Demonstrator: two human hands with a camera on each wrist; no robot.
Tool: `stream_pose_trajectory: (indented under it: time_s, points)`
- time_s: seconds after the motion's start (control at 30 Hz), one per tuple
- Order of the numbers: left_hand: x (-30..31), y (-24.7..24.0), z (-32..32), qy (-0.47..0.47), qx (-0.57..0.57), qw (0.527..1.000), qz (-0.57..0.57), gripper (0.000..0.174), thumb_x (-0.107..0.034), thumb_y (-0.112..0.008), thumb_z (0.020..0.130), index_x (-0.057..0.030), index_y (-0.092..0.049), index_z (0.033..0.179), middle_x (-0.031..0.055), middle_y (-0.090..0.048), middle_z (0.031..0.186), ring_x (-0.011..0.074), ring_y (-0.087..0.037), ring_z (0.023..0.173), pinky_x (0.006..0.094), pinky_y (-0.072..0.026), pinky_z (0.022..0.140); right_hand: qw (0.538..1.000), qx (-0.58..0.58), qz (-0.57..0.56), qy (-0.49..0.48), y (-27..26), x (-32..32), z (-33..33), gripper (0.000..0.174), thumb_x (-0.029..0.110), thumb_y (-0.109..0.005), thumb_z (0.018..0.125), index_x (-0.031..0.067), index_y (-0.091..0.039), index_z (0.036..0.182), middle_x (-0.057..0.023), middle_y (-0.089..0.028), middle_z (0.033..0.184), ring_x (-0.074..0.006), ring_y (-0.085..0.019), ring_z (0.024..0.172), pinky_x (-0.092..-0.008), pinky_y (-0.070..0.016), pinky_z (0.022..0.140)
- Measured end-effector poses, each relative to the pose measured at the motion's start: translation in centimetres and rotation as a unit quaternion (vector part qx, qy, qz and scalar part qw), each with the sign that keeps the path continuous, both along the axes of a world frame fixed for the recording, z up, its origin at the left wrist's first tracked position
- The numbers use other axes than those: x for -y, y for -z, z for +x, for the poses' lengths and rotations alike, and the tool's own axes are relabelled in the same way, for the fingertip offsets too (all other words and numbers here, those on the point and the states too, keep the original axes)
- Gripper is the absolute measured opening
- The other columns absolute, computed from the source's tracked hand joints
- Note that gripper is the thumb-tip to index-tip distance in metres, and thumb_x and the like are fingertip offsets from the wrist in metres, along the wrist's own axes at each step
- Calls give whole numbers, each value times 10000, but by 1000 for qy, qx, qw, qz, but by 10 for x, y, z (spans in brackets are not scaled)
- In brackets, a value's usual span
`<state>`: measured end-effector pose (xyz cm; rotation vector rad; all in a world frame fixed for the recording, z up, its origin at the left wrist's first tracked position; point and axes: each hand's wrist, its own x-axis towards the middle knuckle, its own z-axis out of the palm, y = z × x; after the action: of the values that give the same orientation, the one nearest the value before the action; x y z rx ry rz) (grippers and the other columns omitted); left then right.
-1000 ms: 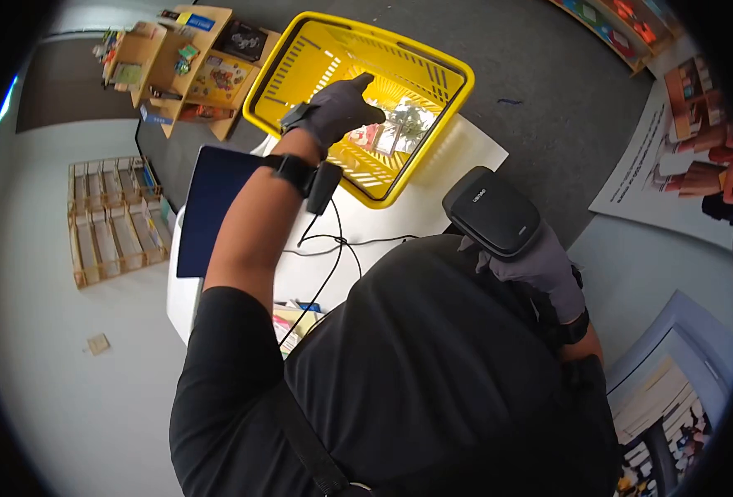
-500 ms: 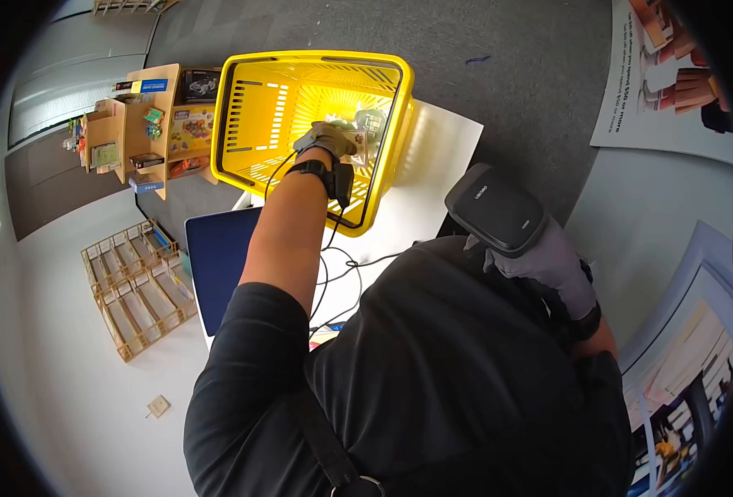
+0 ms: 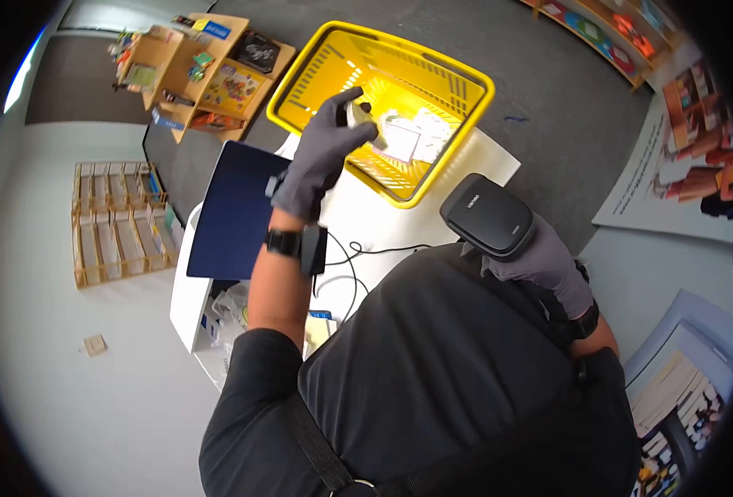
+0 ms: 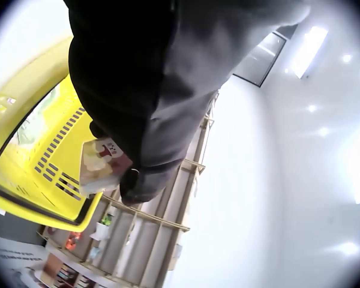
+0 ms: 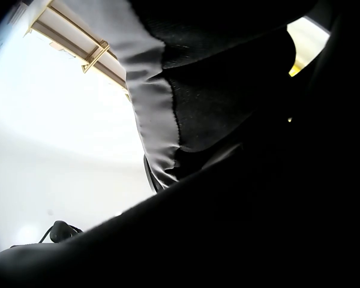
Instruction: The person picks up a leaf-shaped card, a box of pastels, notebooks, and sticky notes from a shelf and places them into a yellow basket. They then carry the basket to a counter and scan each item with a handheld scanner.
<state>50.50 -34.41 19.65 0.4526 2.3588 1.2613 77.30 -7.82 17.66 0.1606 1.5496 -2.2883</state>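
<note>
In the head view my gloved left hand (image 3: 321, 157) is over the near left rim of a yellow shopping basket (image 3: 459, 73). Its thumb and fingers pinch a small printed packet (image 4: 101, 167), pale with a reddish edge and a picture on it. My glove covers part of the packet. White and pale packs (image 3: 402, 141) lie on the basket's floor. Close to my body, my gloved right hand (image 3: 546, 263) grips a black handheld barcode scanner (image 3: 491, 215). Dark glove and sleeve fill most of the right wrist view.
The basket stands on a white table (image 3: 495, 157), with a dark blue panel (image 3: 232, 215) to its left. Black cables (image 3: 354, 253) run across the tabletop by my body. Wooden shelves with boxed goods (image 3: 209, 79) stand beyond, and a wire rack (image 3: 122, 219) hangs on the left wall.
My left hand reached down into the basket, then came back up with the small packet between thumb and fingers. My right hand still holds the scanner in much the same place.
</note>
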Motion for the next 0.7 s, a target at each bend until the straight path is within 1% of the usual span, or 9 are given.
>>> stream_pose_trajectory:
  time_s: [0.03,0.07,0.1,0.17,0.4,0.47,0.57,0.6,0.7]
  points:
    - [17,2,11,-12,65,985,157,983,-257,-889,811,42,-413,1618,214,-643,1449,328,-659,1328,406,-504,1153,1000,-10,3,2,4,4,-1,526,2,-826,792,14,-695,1301,-85,-791,1084,-146,-736,939,-314,-622,822]
    - [31,-1,30,-21,61,985,161,983,-257,-889,811,42,-413,1618,214,-643,1449,328,-659,1328,406,-504,1153,1000,-17,6,5,8,8,0,520,-16,-782,812,3,-683,1323,-106,-793,1073,-162,-748,922,-314,-624,792]
    - [43,-3,53,-24,100,958,266,997,-234,-897,816,26,-389,1634,216,-615,1486,340,-643,1349,423,-497,1168,1000,-23,11,9,11,9,0,517,-34,-738,832,-8,-671,1344,-127,-794,1063,-178,-761,904,-314,-627,762]
    - [63,-4,96,-30,169,867,467,1033,-187,-915,826,-6,-342,1667,220,-559,1560,364,-611,1391,456,-484,1198,999,-32,38,-13,14,11,-2,521,-33,-743,821,-8,-674,1337,-123,-793,1061,-178,-759,910,-315,-625,757]
    - [95,9,169,-78,101,862,490,1062,-247,-930,840,1,-317,1672,227,-555,1561,370,-611,1392,470,-478,1211,983,-21,98,-152,-25,41,-34,542,-1,-778,771,3,-687,1305,-101,-791,1074,-170,-749,918,-320,-617,788]
    - [95,7,178,-77,95,863,490,1049,-238,-920,851,5,-314,1672,225,-565,1553,370,-613,1390,468,-482,1206,974,-15,130,-183,-27,49,-41,562,80,-877,741,17,-705,1273,-72,-783,1079,-145,-721,971,-325,-602,877]
    - [88,-5,189,-112,315,774,538,886,-181,-854,919,-11,-382,1649,185,-617,1507,326,-635,1366,435,-512,1175,965,-2,152,-213,-42,69,-53,576,129,-931,724,24,-719,1250,-61,-780,1076,-134,-709,989,-327,-593,918]
    - [89,-2,195,-115,318,769,542,886,-181,-854,919,-11,-382,1649,185,-617,1507,326,-635,1366,435,-512,1175,961,8,162,-225,-50,75,-55,574,136,-935,721,24,-723,1243,-63,-781,1070,-135,-711,981,-326,-590,915]
    - [92,8,207,-142,429,790,415,642,-107,-689,1028,3,-446,1611,197,-658,1434,304,-681,1292,419,-555,1122,956,20,178,-233,-52,71,-48,565,160,-943,719,24,-732,1226,-68,-781,1066,-138,-713,970,-325,-587,908]
